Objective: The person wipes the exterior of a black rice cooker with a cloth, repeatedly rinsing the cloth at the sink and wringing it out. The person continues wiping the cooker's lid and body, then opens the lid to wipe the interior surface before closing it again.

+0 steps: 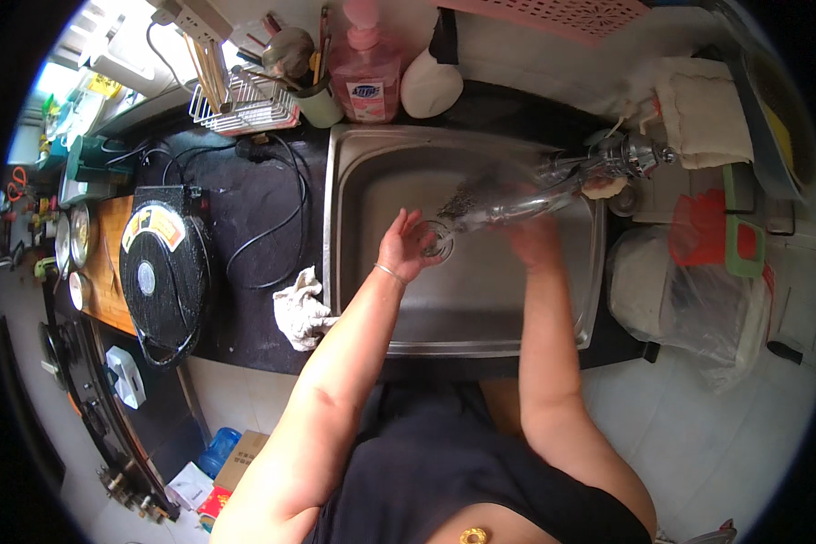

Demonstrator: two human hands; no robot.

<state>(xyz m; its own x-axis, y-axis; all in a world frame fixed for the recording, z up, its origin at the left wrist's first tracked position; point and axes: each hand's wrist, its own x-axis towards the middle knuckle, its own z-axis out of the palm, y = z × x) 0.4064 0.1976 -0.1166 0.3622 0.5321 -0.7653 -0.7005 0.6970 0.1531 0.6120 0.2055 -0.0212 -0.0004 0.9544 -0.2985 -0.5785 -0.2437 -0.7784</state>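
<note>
My left hand hovers over the steel sink, next to the drain. Its fingers are apart with nothing in them, and a thin bangle circles the wrist. Motion blurs my right hand, which is at the right side of the basin. The chrome faucet spout partly covers its fingers, so whether it holds anything cannot be seen. Just above the drain there is a dark, mesh-like clump, perhaps a wire scrubber.
Left of the basin lie a crumpled white cloth, a black cable and a round black electric appliance. A pink soap bottle and a utensil cup stand behind. Plastic bags and a red-and-green basket are right.
</note>
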